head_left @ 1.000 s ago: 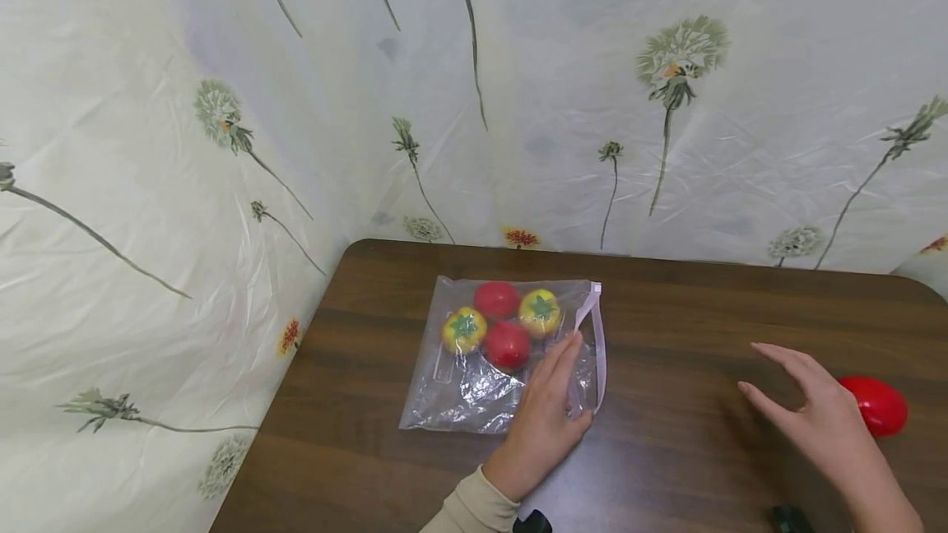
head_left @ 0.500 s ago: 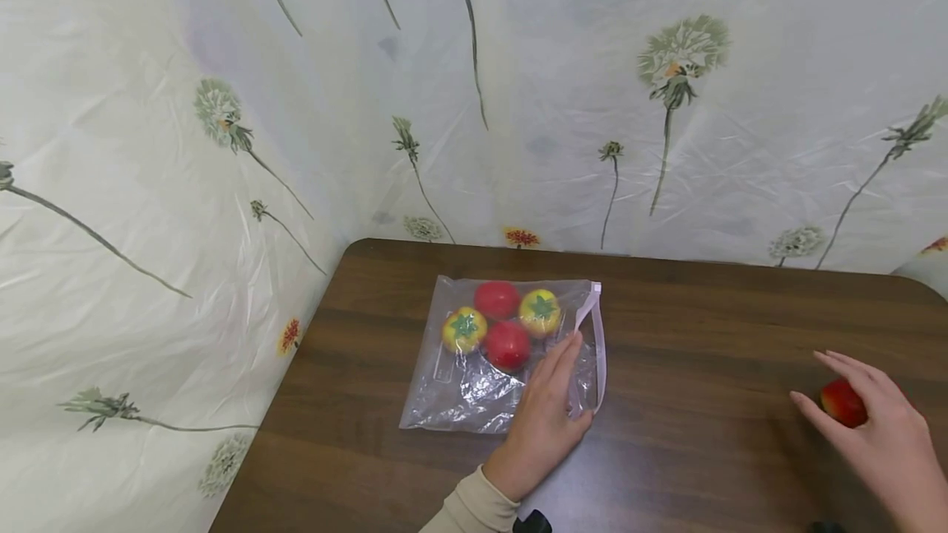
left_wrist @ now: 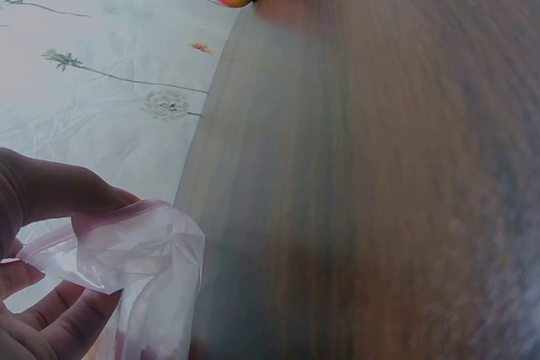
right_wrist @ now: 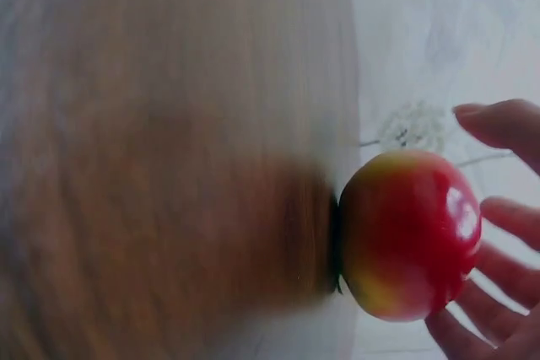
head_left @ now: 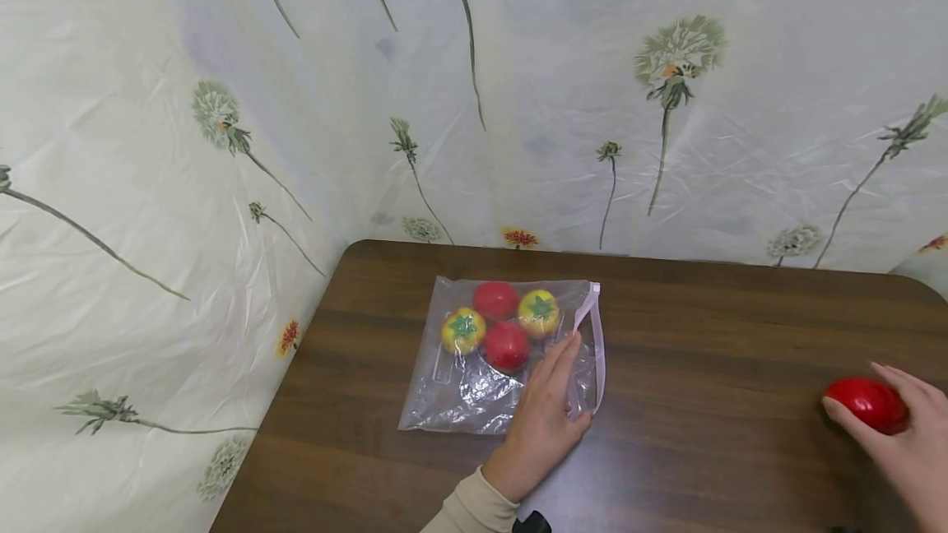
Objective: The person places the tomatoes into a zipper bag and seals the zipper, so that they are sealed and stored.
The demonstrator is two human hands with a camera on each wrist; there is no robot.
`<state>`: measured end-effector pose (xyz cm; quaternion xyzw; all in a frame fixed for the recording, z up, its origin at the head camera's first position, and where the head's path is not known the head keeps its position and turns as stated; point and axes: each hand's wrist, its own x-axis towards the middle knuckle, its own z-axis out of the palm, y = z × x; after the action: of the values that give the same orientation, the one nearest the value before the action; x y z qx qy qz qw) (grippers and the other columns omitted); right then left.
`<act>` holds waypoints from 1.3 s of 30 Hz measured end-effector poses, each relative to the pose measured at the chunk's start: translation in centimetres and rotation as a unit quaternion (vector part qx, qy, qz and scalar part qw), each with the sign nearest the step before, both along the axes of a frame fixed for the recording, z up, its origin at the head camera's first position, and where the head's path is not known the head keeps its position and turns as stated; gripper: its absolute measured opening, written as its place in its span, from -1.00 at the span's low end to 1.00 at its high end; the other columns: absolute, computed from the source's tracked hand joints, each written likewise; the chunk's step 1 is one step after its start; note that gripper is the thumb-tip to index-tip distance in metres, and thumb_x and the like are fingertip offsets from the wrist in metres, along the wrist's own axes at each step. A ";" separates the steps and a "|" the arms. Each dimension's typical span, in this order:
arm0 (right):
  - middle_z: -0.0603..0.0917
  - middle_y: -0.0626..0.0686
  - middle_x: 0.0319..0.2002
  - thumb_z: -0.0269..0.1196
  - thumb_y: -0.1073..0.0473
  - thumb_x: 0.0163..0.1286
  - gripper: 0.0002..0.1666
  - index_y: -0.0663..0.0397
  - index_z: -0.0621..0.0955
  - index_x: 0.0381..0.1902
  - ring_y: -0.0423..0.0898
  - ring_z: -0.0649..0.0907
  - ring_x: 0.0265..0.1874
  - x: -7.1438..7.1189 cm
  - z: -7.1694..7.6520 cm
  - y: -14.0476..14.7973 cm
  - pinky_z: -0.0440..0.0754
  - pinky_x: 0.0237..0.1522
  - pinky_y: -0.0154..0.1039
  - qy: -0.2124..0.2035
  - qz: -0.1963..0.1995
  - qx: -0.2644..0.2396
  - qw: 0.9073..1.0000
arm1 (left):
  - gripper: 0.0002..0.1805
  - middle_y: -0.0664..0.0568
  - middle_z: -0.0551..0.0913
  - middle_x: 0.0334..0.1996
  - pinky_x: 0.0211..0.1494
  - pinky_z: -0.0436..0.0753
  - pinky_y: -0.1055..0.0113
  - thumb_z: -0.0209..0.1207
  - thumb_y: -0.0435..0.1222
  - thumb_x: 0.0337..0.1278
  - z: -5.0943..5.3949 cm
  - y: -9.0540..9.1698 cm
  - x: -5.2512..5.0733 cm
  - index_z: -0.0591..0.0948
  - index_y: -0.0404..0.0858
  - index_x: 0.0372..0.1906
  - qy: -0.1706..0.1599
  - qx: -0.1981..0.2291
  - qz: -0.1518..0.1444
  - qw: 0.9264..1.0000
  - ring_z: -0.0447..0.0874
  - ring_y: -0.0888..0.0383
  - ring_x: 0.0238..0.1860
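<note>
A clear plastic zip bag (head_left: pixel 452 397) lies flat on the table, its lilac zip edge parted on the right. Inside are two red tomatoes (head_left: pixel 507 345) and two yellow ones (head_left: pixel 462 330) with green star-shaped tops. My left hand (head_left: pixel 544 414) pinches the bag's mouth, thumb on one side and fingers on the other, as the left wrist view shows. Far right, my right hand (head_left: pixel 907 438) curves loosely about a red tomato (head_left: pixel 862 403) on the table. In the right wrist view, its fingers (right_wrist: pixel 460 326) reach this tomato's side while the thumb stands apart from it.
The dark wooden table (head_left: pixel 711 336) runs back to a wall covered in pale dandelion-print sheeting (head_left: pixel 548 105). The same sheeting rises along the left side. A slider (head_left: pixel 595 289) sits at the bag's far corner.
My right hand has moved right, from in front of the lone tomato to around it. My left hand and the bag stay where they were.
</note>
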<state>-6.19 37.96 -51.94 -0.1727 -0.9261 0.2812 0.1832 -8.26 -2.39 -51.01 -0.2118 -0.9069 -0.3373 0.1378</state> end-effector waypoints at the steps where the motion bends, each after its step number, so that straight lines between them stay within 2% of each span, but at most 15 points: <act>1: 0.29 0.50 0.48 0.37 0.27 0.36 -0.17 0.36 0.32 0.50 0.39 0.23 0.53 0.0 -0.2 0.2 0.40 0.42 0.34 -0.003 -0.008 -0.012 1.000 | 0.17 0.02 0.39 0.53 0.49 0.52 0.17 0.61 -0.36 -0.26 0.0 0.0 0.0 0.27 -0.17 0.59 0.001 0.000 0.000 1.000 0.44 0.06 0.49; 3: 0.31 0.49 0.47 0.36 0.27 0.36 -0.17 0.37 0.31 0.50 0.22 0.37 0.47 0.0 -0.5 0.4 0.46 0.49 -0.04 -0.011 -0.025 -0.035 0.999 | 0.17 0.02 0.39 0.53 0.49 0.52 0.17 0.61 -0.36 -0.26 0.0 0.0 0.0 0.26 -0.17 0.59 0.001 0.001 -0.001 1.000 0.44 0.06 0.49; 4: 0.31 0.47 0.48 0.34 0.26 0.38 -0.17 0.35 0.30 0.52 0.19 0.38 0.46 0.0 -0.6 0.5 0.37 0.52 -0.19 -0.018 -0.039 -0.049 0.998 | 0.17 0.02 0.39 0.53 0.49 0.52 0.17 0.60 -0.36 -0.25 0.0 0.0 0.0 0.26 -0.17 0.59 0.002 0.001 -0.001 1.000 0.44 0.06 0.49; 6: 0.27 0.42 0.53 0.30 0.20 0.42 -0.16 0.30 0.26 0.56 0.16 0.38 0.47 -0.1 -0.7 0.6 0.23 0.55 -0.33 -0.042 -0.070 -0.086 0.993 | 0.17 0.02 0.39 0.53 0.49 0.52 0.17 0.60 -0.37 -0.25 0.0 0.0 0.0 0.26 -0.17 0.59 0.001 0.003 -0.001 1.000 0.44 0.06 0.49; 9: 0.20 0.35 0.59 0.25 0.07 0.46 -0.12 0.24 0.19 0.60 0.09 0.36 0.48 -0.2 -0.5 0.5 0.30 0.58 -0.16 -0.081 -0.119 -0.133 0.981 | 0.16 0.01 0.39 0.53 0.49 0.52 0.15 0.59 -0.37 -0.23 0.0 -0.1 0.0 0.26 -0.17 0.59 -0.001 0.005 -0.002 1.000 0.44 0.06 0.49; 10: 0.17 0.32 0.61 0.24 0.03 0.47 -0.10 0.21 0.16 0.62 0.13 0.27 0.54 -0.2 -0.5 0.4 0.17 0.63 -0.05 -0.091 -0.132 -0.149 0.976 | 0.16 0.01 0.38 0.53 0.49 0.52 0.15 0.59 -0.37 -0.23 0.0 -0.1 0.0 0.26 -0.18 0.59 -0.001 0.006 -0.002 1.000 0.44 0.05 0.49; 13: 0.23 0.15 0.60 0.27 -0.04 0.44 -0.07 0.12 0.19 0.63 -0.29 0.31 0.42 0.0 -0.5 0.5 0.20 0.62 -0.18 -0.096 -0.153 -0.181 0.967 | 0.15 0.01 0.38 0.53 0.49 0.52 0.14 0.59 -0.37 -0.22 0.1 -0.1 0.1 0.26 -0.18 0.59 -0.004 0.008 -0.004 1.000 0.43 0.05 0.50; 16: 0.31 -0.27 0.44 0.32 -0.02 0.40 -0.08 0.01 0.24 0.62 -0.60 0.22 0.19 0.1 -0.5 0.5 0.30 0.35 -0.63 -0.082 -0.164 -0.198 0.963 | 0.15 0.01 0.38 0.54 0.49 0.51 0.14 0.59 -0.37 -0.22 0.1 -0.1 0.1 0.26 -0.19 0.59 -0.005 0.008 -0.004 1.000 0.43 0.05 0.50; 19: 0.27 -0.35 0.39 0.34 -0.01 0.38 -0.08 0.01 0.27 0.61 -0.64 0.22 0.12 0.1 -0.3 0.5 0.27 -0.03 -0.79 -0.080 -0.162 -0.197 0.964 | 0.15 0.01 0.37 0.54 0.49 0.51 0.14 0.59 -0.37 -0.21 0.1 -0.1 0.1 0.25 -0.18 0.60 -0.006 0.008 -0.004 1.000 0.42 0.05 0.50; 22: 0.36 -0.07 0.43 0.35 0.02 0.38 -0.08 0.13 0.28 0.59 -0.65 0.24 0.06 0.1 -0.3 0.6 0.31 -0.15 -0.81 -0.082 -0.135 -0.178 0.971 | 0.16 0.02 0.37 0.54 0.50 0.51 0.13 0.59 -0.37 -0.21 0.1 -0.1 0.1 0.25 -0.17 0.60 -0.008 0.008 -0.004 1.000 0.42 0.05 0.50; 26: 0.35 0.34 0.47 0.39 0.07 0.37 -0.08 0.32 0.29 0.54 -0.73 0.19 -0.08 0.1 -0.4 1.0 0.36 -0.22 -0.85 -0.067 -0.058 -0.129 0.988 | 0.16 0.02 0.37 0.55 0.50 0.51 0.13 0.59 -0.37 -0.22 0.1 -0.1 0.0 0.26 -0.19 0.60 -0.007 0.007 -0.004 1.000 0.42 0.05 0.50; 27: 0.35 0.35 0.46 0.40 0.07 0.36 -0.08 0.34 0.31 0.53 -0.75 0.16 -0.12 0.0 -0.5 1.2 0.33 -0.33 -0.87 -0.061 -0.041 -0.119 0.990 | 0.16 0.02 0.37 0.55 0.50 0.51 0.13 0.59 -0.37 -0.23 0.1 -0.1 0.0 0.26 -0.19 0.59 -0.007 0.007 -0.004 1.000 0.42 0.05 0.50; 30: 0.27 0.43 0.52 0.42 0.02 0.36 -0.06 0.33 0.31 0.53 -0.74 0.15 -0.05 0.0 -0.7 1.5 0.34 -0.31 -0.88 -0.061 -0.004 -0.092 0.994 | 0.16 0.02 0.36 0.55 0.50 0.51 0.14 0.60 -0.37 -0.23 0.1 -0.1 0.0 0.26 -0.19 0.59 -0.007 0.008 -0.004 1.000 0.42 0.05 0.50; 34: 0.26 0.36 0.56 0.43 -0.01 0.35 -0.03 0.29 0.29 0.55 -0.58 0.36 0.18 -0.1 -0.7 1.6 0.40 -0.39 -0.85 -0.068 0.031 -0.090 0.993 | 0.16 0.02 0.37 0.54 0.50 0.51 0.15 0.59 -0.37 -0.23 0.0 0.0 0.0 0.25 -0.17 0.60 -0.006 0.009 -0.004 1.000 0.43 0.05 0.50; 39: 0.29 0.35 0.55 0.45 -0.07 0.32 0.03 0.23 0.28 0.57 -0.81 0.40 -0.14 -0.1 -0.7 1.1 0.50 -0.44 -0.76 -0.087 0.073 -0.096 0.989 | 0.16 0.02 0.37 0.54 0.50 0.51 0.15 0.59 -0.37 -0.22 0.0 0.0 0.0 0.25 -0.16 0.60 -0.006 0.008 -0.005 1.000 0.42 0.06 0.50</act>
<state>-6.33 39.09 -52.65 -0.1452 -0.9175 0.3648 0.0636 -8.27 -2.42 -51.01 -0.2129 -0.9041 -0.3461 0.1325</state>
